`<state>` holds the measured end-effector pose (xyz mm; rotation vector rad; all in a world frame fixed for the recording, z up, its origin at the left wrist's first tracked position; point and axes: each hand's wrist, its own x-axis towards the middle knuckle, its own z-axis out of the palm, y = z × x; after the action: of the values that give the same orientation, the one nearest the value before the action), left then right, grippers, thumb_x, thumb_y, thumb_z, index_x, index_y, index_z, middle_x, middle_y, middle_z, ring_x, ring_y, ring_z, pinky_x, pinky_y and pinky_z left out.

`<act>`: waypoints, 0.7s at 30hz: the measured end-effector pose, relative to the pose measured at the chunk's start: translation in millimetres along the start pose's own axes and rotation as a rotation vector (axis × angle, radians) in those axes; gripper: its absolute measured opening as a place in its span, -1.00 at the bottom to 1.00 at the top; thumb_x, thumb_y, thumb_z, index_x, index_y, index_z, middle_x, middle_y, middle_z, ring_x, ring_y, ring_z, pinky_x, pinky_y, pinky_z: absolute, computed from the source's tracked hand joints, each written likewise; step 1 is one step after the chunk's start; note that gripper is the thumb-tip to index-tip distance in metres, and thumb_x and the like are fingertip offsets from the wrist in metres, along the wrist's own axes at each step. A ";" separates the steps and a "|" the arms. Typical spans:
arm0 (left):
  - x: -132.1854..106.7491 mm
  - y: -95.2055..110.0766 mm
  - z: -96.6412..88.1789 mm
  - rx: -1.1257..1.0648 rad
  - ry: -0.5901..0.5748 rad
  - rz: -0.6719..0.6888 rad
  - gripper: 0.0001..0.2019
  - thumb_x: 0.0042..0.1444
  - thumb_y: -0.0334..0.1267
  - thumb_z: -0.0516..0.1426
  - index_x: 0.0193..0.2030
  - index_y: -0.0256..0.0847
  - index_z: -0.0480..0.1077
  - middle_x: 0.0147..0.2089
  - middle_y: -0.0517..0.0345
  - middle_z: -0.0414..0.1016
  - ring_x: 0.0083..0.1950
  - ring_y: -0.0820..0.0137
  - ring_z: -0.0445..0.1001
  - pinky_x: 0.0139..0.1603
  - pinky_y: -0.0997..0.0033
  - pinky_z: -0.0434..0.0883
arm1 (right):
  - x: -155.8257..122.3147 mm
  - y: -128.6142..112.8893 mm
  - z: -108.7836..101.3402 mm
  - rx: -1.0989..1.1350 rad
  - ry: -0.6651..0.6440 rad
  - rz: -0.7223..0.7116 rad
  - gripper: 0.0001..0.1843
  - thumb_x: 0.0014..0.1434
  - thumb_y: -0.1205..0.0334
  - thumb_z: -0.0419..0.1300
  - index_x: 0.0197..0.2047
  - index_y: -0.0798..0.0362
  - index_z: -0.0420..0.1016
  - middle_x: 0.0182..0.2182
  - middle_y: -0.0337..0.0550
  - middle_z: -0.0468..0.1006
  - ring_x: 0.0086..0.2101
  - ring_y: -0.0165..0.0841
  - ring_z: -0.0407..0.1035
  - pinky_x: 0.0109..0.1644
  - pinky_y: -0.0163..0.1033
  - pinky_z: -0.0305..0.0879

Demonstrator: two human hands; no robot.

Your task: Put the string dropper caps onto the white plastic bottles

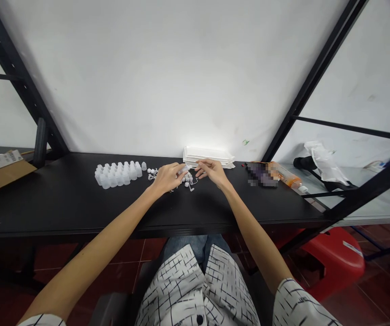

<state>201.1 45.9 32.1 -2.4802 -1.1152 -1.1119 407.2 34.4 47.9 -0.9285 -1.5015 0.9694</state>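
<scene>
My left hand [168,177] is closed around a small translucent white bottle [183,169], which lies tilted toward the right. Just right of that bottle is my right hand [211,172], its fingers curved and apart, with nothing visible in them. Below and between both hands lies a loose pile of small white caps [188,179], some with thin white strips or tails. Part of this pile is hidden by my left hand. Several rows of similar translucent bottles [118,174] stand upright to the left on the black table [79,208].
A stack of flat white packets [208,156] lies against the wall behind my hands. To the right are a dark blurred object [261,174] and an orange-labelled bottle [286,175] on its side. A cardboard box [3,174] sits far left; a red stool [337,258] stands at lower right.
</scene>
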 end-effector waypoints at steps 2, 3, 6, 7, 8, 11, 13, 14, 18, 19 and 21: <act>1.0 -1.6 -1.3 -0.029 -0.004 -0.074 -0.66 0.25 -0.11 0.04 0.03 -0.22 0.46 -0.27 0.04 0.58 -0.33 0.33 0.50 -0.24 0.40 0.35 | 2.0 1.2 -7.8 -0.059 0.124 -0.040 -0.54 0.00 -0.10 0.30 -0.21 0.13 0.49 -0.44 -0.16 0.54 -0.56 -0.42 0.45 -0.53 -0.34 0.41; 1.5 -2.3 -2.1 -0.045 -0.005 -0.110 -0.65 0.24 -0.11 0.04 0.03 -0.22 0.46 -0.27 0.04 0.59 -0.34 0.32 0.50 -0.23 0.39 0.35 | 2.6 2.2 -10.9 -0.101 0.176 -0.054 -0.56 0.02 -0.08 0.28 -0.22 0.12 0.48 -0.45 -0.17 0.53 -0.58 -0.44 0.43 -0.56 -0.36 0.37; 3.6 -3.7 -5.1 -0.083 -0.013 -0.220 -0.66 0.21 -0.10 0.04 -0.02 -0.23 0.46 -0.29 0.02 0.58 -0.35 0.28 0.50 -0.22 0.36 0.34 | 2.3 5.8 -13.2 -0.238 0.202 -0.066 -0.66 0.07 -0.01 0.24 -0.25 0.12 0.49 -0.47 -0.18 0.52 -0.62 -0.46 0.37 -0.63 -0.39 0.23; 4.3 -3.9 -6.4 -0.094 -0.012 -0.252 -0.67 0.20 -0.10 0.04 -0.03 -0.23 0.45 -0.28 0.02 0.58 -0.35 0.27 0.50 -0.22 0.35 0.33 | 1.5 7.0 -11.2 -0.291 0.162 -0.069 -0.69 0.08 0.02 0.23 -0.28 0.12 0.50 -0.49 -0.18 0.52 -0.63 -0.47 0.35 -0.63 -0.38 0.20; 5.1 -4.2 -7.9 -0.108 -0.012 -0.277 -0.67 0.19 -0.11 0.03 -0.03 -0.23 0.44 -0.26 0.01 0.57 -0.34 0.27 0.49 -0.21 0.34 0.33 | 0.6 8.2 -8.1 -0.354 0.105 -0.077 -0.73 0.09 0.06 0.23 -0.30 0.12 0.52 -0.50 -0.19 0.52 -0.63 -0.48 0.33 -0.60 -0.38 0.19; 6.5 -4.8 -12.7 -0.156 -0.018 -0.320 -0.69 0.18 -0.17 0.00 -0.01 -0.22 0.39 -0.20 0.00 0.55 -0.29 0.25 0.48 -0.20 0.33 0.31 | -2.7 11.6 4.8 -0.586 -0.062 -0.150 -0.83 0.06 0.17 0.28 -0.36 0.11 0.58 -0.52 -0.21 0.53 -0.59 -0.49 0.29 -0.48 -0.36 0.17; 6.7 -4.7 -16.1 -0.178 -0.040 -0.340 -0.71 0.17 -0.22 -0.04 -0.03 -0.19 0.37 -0.21 0.03 0.53 -0.24 0.23 0.46 -0.22 0.34 0.28 | -4.7 13.8 12.9 -0.728 -0.123 -0.208 -0.89 0.04 0.24 0.31 -0.35 0.08 0.61 -0.47 -0.21 0.55 -0.53 -0.48 0.29 -0.41 -0.35 0.16; 6.5 -4.3 -17.8 -0.188 -0.057 -0.349 -0.72 0.16 -0.24 -0.06 -0.05 -0.18 0.37 -0.24 0.06 0.52 -0.24 0.23 0.45 -0.25 0.35 0.26 | -5.6 14.9 16.0 -0.780 -0.141 -0.227 -0.91 0.04 0.27 0.31 -0.35 0.07 0.62 -0.43 -0.21 0.55 -0.50 -0.48 0.30 -0.39 -0.35 0.15; 5.9 -0.1 -23.6 -0.236 -0.112 -0.364 -0.76 0.21 -0.19 -0.10 -0.19 -0.12 0.37 -0.38 0.17 0.47 -0.31 0.27 0.42 -0.35 0.39 0.15 | -8.5 17.0 23.3 -0.837 -0.181 -0.247 -0.91 0.04 0.38 0.26 -0.39 0.07 0.61 -0.39 -0.21 0.53 -0.47 -0.49 0.29 -0.36 -0.35 0.13; 6.0 1.2 -24.4 -0.244 -0.119 -0.366 -0.73 0.24 -0.13 -0.10 -0.23 -0.13 0.37 -0.41 0.18 0.46 -0.33 0.28 0.41 -0.36 0.40 0.13 | -9.1 16.5 24.1 -0.808 -0.177 -0.249 -0.91 0.03 0.39 0.25 -0.41 0.08 0.60 -0.40 -0.21 0.53 -0.48 -0.49 0.28 -0.37 -0.36 0.12; 6.6 3.5 -24.8 -0.232 -0.125 -0.380 -0.64 0.26 0.01 -0.11 -0.30 -0.15 0.37 -0.43 0.17 0.46 -0.35 0.29 0.41 -0.38 0.41 0.11 | -9.8 13.7 24.8 -0.702 -0.171 -0.240 -0.92 0.00 0.39 0.23 -0.42 0.09 0.57 -0.42 -0.22 0.52 -0.51 -0.50 0.26 -0.39 -0.36 0.13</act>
<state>192.6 35.9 54.4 -2.6095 -1.6322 -1.2596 384.7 27.9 29.3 -1.1285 -2.1024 0.3399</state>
